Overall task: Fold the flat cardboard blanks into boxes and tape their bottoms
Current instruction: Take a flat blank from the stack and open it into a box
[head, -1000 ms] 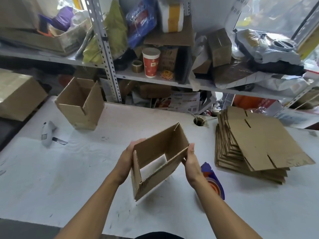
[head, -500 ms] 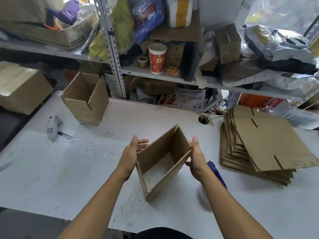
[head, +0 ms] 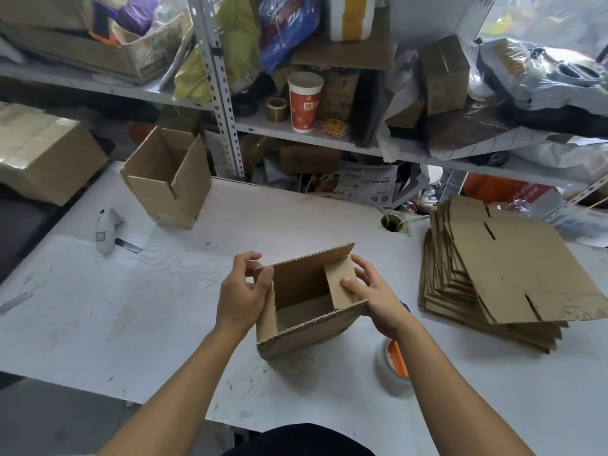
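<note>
Both hands, left hand (head: pixel 245 292) and right hand (head: pixel 371 296), grip the box (head: pixel 306 319) standing on the tabletop (head: pixel 164 291), the right thumb apparently pressing an end flap (head: pixel 340 281) inward so the bottom can be closed.

Ahead of you, a cluttered metal shelf (head: pixel 329 136) holds a red paper cup (head: pixel 304 102) with a small brown roll (head: pixel 276 109) just beside it. A white handheld device (head: pixel 105 230) lies on the white table (head: pixel 164 291), far left.
</note>
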